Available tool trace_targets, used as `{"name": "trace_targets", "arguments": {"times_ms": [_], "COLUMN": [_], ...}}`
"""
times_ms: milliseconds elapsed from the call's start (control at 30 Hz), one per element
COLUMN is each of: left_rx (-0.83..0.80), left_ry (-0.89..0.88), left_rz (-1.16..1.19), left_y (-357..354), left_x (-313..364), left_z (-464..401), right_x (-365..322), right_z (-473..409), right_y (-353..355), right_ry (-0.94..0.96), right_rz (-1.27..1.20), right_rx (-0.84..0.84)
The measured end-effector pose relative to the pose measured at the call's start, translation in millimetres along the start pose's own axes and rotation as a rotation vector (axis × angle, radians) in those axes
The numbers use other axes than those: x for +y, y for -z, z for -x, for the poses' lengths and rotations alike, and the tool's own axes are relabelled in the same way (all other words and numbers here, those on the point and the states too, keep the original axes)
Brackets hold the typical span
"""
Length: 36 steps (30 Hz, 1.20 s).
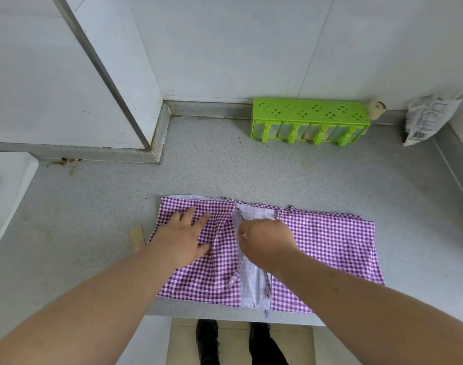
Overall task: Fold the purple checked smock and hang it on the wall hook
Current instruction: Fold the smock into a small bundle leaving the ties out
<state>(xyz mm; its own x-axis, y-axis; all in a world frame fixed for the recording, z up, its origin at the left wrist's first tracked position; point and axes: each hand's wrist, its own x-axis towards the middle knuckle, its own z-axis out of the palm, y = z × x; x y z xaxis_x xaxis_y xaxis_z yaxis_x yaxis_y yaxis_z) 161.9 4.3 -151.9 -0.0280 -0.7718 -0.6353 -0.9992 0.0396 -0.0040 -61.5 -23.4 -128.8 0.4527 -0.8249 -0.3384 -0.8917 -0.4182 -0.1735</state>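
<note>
Flat on the speckled grey counter (251, 167), the purple checked smock (330, 246) lies spread. Left hand (184, 238) presses it, fingers splayed; right hand (267, 239) pinches a thin tie (237, 270).

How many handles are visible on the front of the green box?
4, in a row along the front of the green box on the counter by the wall; none appear hidden.

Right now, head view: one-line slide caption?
Left hand flattens purple checked smock on grey counter; right hand pinches its centre.
</note>
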Motion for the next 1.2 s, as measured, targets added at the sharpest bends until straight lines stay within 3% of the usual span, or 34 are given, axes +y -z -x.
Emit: {"name": "trace_targets", "arguments": {"times_ms": [133,300,767,1100,1200], "left_rx": [-0.008,-0.002,-0.046,-0.067,-0.078], "left_ry": [0.006,0.005,0.011,0.002,0.008], "left_rz": [-0.023,-0.031,-0.027,0.008,-0.022], "left_y": [-5,-10,-6,-2,1], "left_x": [0,-2,-1,-1,1], "left_z": [-2,-5,-5,-1,-2], "right_x": [-19,-30,-35,-12,-8], "right_z": [-16,-21,-21,3,12], "right_y": [-3,3,-12,-10,-6], "right_ry": [-0.153,-0.268,-0.430,-0.379,-0.303], "right_rz": [0.041,-0.081,-0.182,-0.177,-0.176], "right_rx": [-0.101,-0.220,-0.265,-0.289,-0.185]}}
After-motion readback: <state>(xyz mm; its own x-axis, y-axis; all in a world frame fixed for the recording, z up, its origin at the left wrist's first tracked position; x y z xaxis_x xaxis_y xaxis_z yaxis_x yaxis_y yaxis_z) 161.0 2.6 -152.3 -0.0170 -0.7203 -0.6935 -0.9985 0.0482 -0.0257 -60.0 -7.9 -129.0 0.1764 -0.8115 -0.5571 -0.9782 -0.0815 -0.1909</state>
